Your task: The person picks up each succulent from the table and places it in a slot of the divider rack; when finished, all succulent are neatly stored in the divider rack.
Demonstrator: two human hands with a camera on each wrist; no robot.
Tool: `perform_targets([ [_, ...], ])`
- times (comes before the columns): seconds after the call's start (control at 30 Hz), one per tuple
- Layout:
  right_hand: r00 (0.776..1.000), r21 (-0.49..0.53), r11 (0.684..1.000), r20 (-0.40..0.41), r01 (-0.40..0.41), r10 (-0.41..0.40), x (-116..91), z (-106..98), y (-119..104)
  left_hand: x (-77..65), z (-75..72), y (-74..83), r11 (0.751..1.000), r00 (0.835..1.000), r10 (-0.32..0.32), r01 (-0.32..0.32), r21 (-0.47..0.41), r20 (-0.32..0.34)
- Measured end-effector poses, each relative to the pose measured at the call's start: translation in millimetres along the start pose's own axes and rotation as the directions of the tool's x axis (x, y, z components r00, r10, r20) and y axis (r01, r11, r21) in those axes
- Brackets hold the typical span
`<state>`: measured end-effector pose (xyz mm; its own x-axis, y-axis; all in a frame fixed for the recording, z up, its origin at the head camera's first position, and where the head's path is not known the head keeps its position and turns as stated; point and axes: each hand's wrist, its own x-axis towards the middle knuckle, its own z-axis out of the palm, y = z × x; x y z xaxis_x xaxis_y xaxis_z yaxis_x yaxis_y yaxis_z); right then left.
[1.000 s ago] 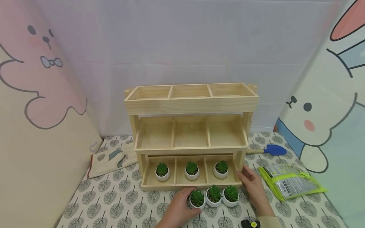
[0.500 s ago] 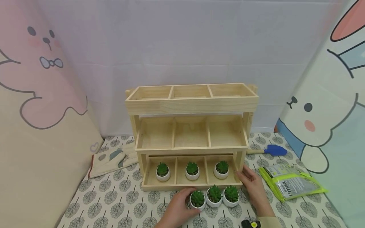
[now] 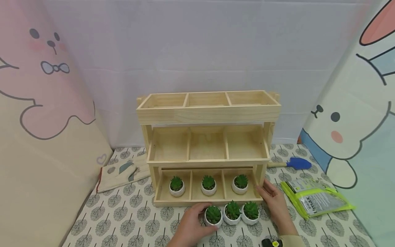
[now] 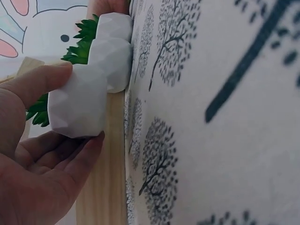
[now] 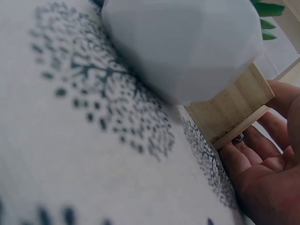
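Observation:
My left hand (image 3: 190, 224) holds a small potted succulent (image 3: 213, 215) between thumb and fingers, at the left end of a row of three. In the left wrist view its white faceted pot (image 4: 77, 101) sits between the thumb and the fingers below. Two more potted succulents, a middle one (image 3: 232, 210) and a right one (image 3: 250, 211), stand close beside it before the wooden plant shelf (image 3: 208, 115). At the shelf's lower right corner, my right hand (image 3: 274, 202) grips the bottom tray's end (image 5: 229, 105), thumb on one side and fingers on the other.
Three potted succulents, one per compartment, stand in the bottom tray (image 3: 207, 203); the upper tiers hold nothing. Cloth gloves (image 3: 121, 173) lie left. A blue trowel (image 3: 297, 163) and a green-and-grey packet (image 3: 318, 199) lie right. A small black object (image 3: 271, 243) sits at the front edge.

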<state>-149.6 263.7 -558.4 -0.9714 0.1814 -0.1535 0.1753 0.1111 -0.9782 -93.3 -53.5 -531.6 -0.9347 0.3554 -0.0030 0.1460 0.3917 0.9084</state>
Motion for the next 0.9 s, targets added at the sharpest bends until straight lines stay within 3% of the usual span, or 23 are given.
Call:
perform_targets([
  [0.2, 1.0, 0.003, 1.0, 0.009, -0.004, 0.004, 0.5, -0.7, 0.2, -1.6, -6.7, 8.7, 0.996, 0.996, 0.086, -0.086, -0.024, -0.018],
  [0.43, 1.0, -0.005, 1.0, 0.006, -0.001, 0.001, 0.8, -1.1, 1.6, 0.3, -15.5, 21.8, 0.999, 0.999, 0.049, -0.049, 0.017, -0.012],
  [0.53, 1.0, -0.004, 1.0, 0.007, 0.003, -0.003, 1.0, -1.3, 2.1, 1.0, -19.4, 28.2, 0.997, 0.998, 0.067, -0.067, 0.03, -0.016],
  [0.7, 1.0, -0.002, 1.0, 0.006, 0.008, -0.008, 1.5, -0.9, 3.0, 2.2, -24.9, 40.0, 0.985, 0.987, 0.16, -0.157, 0.073, -0.033],
  [0.9, 1.0, -0.004, 1.0, -0.004, 0.009, -0.009, 1.6, -0.4, 3.2, 5.8, -31.3, 57.6, 0.969, 0.982, 0.185, -0.176, 0.171, -0.038],
])
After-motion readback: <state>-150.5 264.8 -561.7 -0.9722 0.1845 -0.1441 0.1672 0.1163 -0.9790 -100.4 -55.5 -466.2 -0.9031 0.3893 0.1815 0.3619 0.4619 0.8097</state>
